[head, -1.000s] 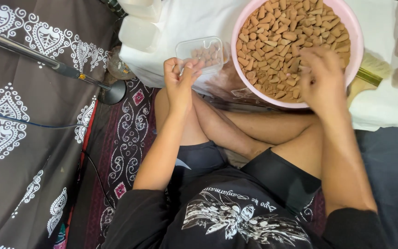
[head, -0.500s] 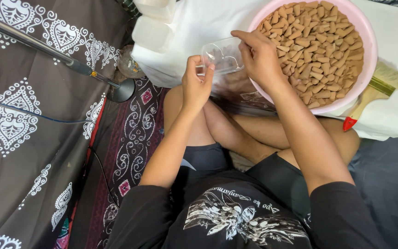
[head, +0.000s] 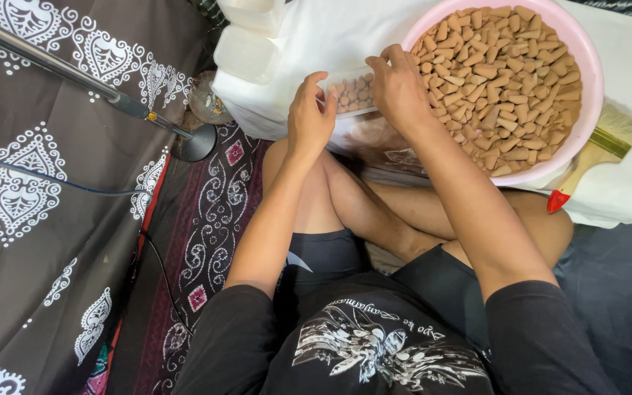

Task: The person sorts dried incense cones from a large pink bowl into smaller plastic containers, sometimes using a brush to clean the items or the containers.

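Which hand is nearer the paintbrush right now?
Right. The right hand is at the pink basin's left rim, gripping the small clear container; the paintbrush lies beyond the basin's right side. The left hand holds the container's other end, farther away.

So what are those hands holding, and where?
A small clear container of brown pieces: left hand grips its left end, right hand its right end.

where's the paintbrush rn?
Head view, right side: the paintbrush lies on the white cloth, red handle tip toward the person, bristles partly tucked behind the rim of the pink basin, clear of both hands.
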